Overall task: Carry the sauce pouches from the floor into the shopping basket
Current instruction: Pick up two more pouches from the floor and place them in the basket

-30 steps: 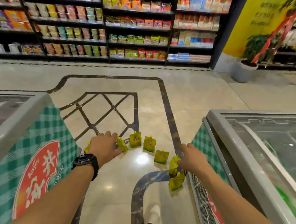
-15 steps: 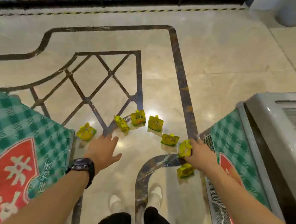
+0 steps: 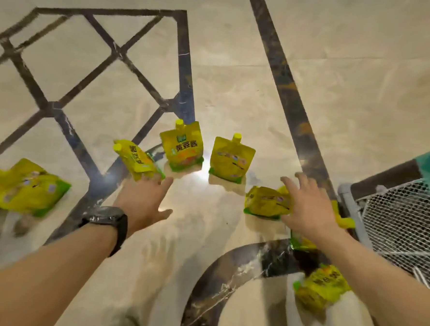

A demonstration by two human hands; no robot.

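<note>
Between hands (image 3: 141, 198) (image 3: 309, 209), floor (image 3: 205, 225) gap; pouches (image 3: 182, 145) arc beyond.

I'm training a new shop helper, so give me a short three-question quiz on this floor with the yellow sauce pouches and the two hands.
1. True or false: the left hand is gripping a sauce pouch.
2. Which wrist wears the black watch? A: left. B: right. C: neither.
3. What colour is the cap on the upright pouch with the printed front?

Key
1. False: its fingers are straight, stretched toward the tilted pouch.
2. A.
3. Yellow.
</note>
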